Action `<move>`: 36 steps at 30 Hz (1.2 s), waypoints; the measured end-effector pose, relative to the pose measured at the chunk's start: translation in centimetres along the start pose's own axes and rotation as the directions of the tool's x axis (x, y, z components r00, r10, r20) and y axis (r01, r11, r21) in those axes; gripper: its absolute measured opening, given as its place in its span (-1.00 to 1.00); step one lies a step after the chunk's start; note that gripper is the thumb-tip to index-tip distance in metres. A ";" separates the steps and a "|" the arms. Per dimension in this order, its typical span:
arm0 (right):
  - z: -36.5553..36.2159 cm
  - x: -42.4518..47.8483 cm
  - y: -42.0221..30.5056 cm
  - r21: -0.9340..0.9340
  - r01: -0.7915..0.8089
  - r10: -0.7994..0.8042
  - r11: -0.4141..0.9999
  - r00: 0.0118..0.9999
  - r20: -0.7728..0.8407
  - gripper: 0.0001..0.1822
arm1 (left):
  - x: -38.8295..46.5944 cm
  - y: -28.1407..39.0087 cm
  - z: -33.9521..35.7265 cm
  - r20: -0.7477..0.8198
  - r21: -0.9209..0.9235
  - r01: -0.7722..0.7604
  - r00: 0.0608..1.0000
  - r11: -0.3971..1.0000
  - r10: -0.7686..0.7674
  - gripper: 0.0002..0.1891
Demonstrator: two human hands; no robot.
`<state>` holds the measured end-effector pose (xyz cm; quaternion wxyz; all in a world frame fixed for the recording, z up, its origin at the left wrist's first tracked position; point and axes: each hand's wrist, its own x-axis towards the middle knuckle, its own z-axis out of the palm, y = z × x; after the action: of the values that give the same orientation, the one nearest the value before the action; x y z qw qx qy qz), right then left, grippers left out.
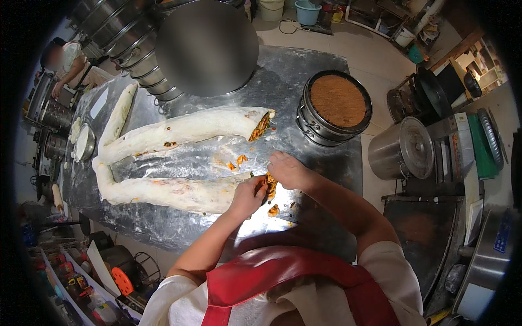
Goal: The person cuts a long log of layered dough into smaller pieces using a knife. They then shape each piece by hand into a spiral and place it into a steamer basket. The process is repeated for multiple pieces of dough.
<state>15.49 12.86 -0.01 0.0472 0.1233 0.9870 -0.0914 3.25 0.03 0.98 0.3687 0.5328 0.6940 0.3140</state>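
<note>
A long filled dough roll (195, 129) lies folded back and forth across the floured metal table, its far cut end showing orange and green filling. The near length of dough (175, 190) ends at my hands. My left hand (247, 195) rests at this cut end, with its thumb and fingers against the dough edge and filling. My right hand (286, 168) is just to the right, fingers curled down by the exposed filling (270, 186); what its fingers grip is hidden. Bits of filling (273, 210) lie on the table nearby, and another piece (240, 161) lies between the two lengths.
A round metal steamer (335, 106) with a brown woven liner stands at the table's right. Tall stacked steamers (134, 51) stand at the far left. A metal bowl (84, 142) sits near the left edge. A lidded metal pot (401, 148) is beyond the table. A seated person (73, 61) is far left.
</note>
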 end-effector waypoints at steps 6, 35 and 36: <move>1.3 -2.4 1.5 0.422 -0.092 0.092 0.902 0.996 0.020 -0.77 | 1.2 -0.1 1.7 0.050 0.165 -0.145 0.989 0.976 0.138 -0.53; -6.2 -8.2 -5.6 0.938 -0.226 0.516 0.265 0.855 0.060 -0.66 | -0.8 2.7 -1.0 0.515 -0.818 0.493 0.857 0.296 -0.002 -0.81; -6.1 -8.3 -5.5 0.955 -0.191 0.510 0.226 0.859 0.051 -0.66 | -1.0 3.0 -1.1 0.521 -0.831 0.499 0.853 0.246 0.026 -0.80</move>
<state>21.68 6.80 7.90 -0.1500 0.3593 0.6864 -0.6142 3.95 -0.25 4.23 0.7984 0.1459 0.3408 0.4745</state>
